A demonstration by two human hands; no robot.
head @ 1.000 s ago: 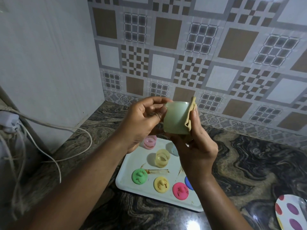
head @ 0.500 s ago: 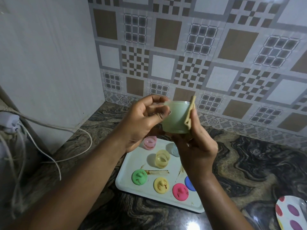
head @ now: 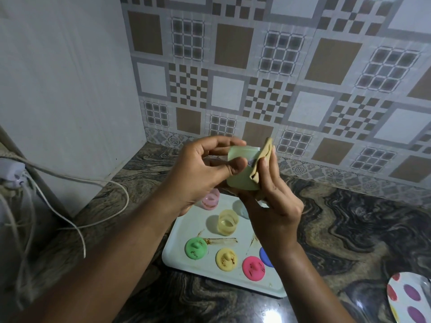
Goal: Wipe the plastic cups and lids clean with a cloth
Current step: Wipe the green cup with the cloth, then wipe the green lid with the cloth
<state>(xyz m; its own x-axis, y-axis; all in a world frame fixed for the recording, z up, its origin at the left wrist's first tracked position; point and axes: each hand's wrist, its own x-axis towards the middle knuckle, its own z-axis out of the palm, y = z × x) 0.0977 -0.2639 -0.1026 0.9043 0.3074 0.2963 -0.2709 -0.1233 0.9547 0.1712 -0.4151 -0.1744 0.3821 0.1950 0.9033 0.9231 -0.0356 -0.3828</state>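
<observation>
- A dark marbled counter (head: 349,229) meets a patterned tile wall; the work is done in the air above a white tray (head: 186,229).
- The left hand (head: 200,173) pinches the pale green cup (head: 240,169) by its rim, probably so that the wall is free for wiping.
- The right hand (head: 272,199) is closed around the tan cloth (head: 261,162) and presses it on the cup's side.
- Below, a yellow cup (head: 227,222), a pink cup (head: 211,199) and four coloured lids (head: 196,248) wait on the tray; several lids show brown marks, and so seem not yet cleaned.
</observation>
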